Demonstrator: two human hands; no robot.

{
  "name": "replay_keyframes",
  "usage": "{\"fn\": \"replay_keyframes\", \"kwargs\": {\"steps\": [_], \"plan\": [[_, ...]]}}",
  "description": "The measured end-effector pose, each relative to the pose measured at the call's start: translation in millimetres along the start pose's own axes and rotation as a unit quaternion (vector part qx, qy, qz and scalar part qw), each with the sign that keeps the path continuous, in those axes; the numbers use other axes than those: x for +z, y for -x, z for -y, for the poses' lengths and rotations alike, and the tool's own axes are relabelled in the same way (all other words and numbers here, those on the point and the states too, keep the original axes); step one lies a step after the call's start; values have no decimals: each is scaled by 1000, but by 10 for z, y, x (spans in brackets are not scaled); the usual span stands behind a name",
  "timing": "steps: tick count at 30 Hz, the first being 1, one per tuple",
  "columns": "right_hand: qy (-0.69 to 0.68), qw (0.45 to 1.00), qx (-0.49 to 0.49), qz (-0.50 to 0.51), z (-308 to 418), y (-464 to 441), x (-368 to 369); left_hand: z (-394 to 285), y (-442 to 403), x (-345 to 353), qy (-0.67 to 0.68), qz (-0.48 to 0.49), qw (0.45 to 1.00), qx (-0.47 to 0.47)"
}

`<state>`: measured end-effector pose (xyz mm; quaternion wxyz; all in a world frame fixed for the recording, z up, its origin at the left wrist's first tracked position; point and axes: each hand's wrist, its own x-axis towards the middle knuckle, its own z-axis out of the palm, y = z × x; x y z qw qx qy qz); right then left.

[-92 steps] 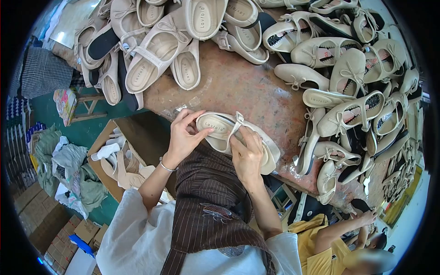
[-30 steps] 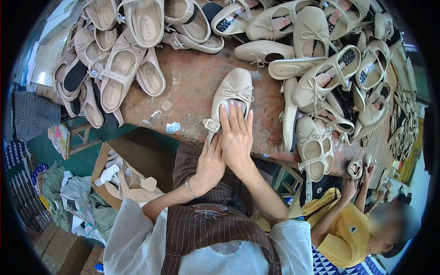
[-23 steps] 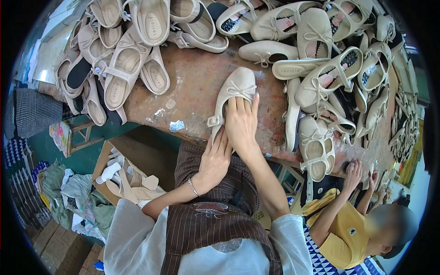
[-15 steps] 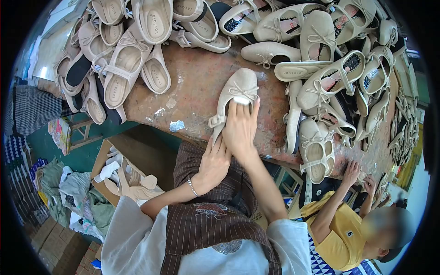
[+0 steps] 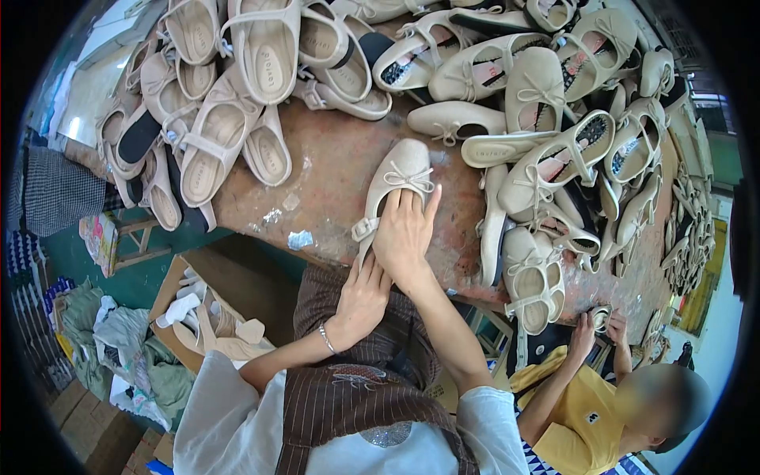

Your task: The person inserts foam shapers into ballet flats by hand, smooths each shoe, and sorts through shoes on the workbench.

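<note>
A beige flat shoe [image 5: 402, 162] with a bow and a buckled strap lies on the table, toe pointing away from me. My right hand [image 5: 402, 241] has its fingers pushed into the shoe's opening, while the thumb stays outside along the edge by the bow. The fingertips are hidden inside, and so is anything under them. At the heel end, my left hand [image 5: 362, 305], with a bracelet on the wrist, holds the back of the shoe with its fingers together.
Piles of similar beige shoes [image 5: 214, 150] cover the table's left, far and right sides. An open cardboard box [image 5: 218, 273] with insole-like pieces and white wads stands below the table's edge. At lower right, a co-worker in a yellow shirt [image 5: 574, 404] handles a small item.
My right fingers have gone deeper into the shoe. A white wad visible under them at the opening is now out of sight. The whole view has shifted slightly.
</note>
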<state>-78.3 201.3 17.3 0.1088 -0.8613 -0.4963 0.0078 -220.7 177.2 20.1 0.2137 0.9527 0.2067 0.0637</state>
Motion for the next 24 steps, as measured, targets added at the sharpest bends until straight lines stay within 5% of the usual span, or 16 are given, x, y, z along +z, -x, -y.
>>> {"fn": "replay_keyframes", "kwargs": {"steps": [4,11,13,15,17,19,21,24], "plan": [[15,976,2,215,-27,-357,-125,-27,-61,-101,-36,-2,999,3],[38,979,-59,194,-101,-300,-90,-64,-84,92,-22,-70,997,-27],[-52,986,-97,122,-163,-209,-145,-91,-277,-100,29,-73,994,-72],[-226,949,-137,174,-329,-151,-399,-36,-377,-75,1,-144,988,-57],[-464,871,-53,154,-410,131,-750,105,-405,-280,94,-105,989,-52],[-542,840,7,39,-573,488,-817,287,-418,-563,187,-132,974,-6],[-515,851,102,-14,-735,895,-857,426,-459,-1131,298,-109,948,0],[-538,835,115,-10,-956,1232,-731,600,-590,-1992,213,-192,957,40]]}}
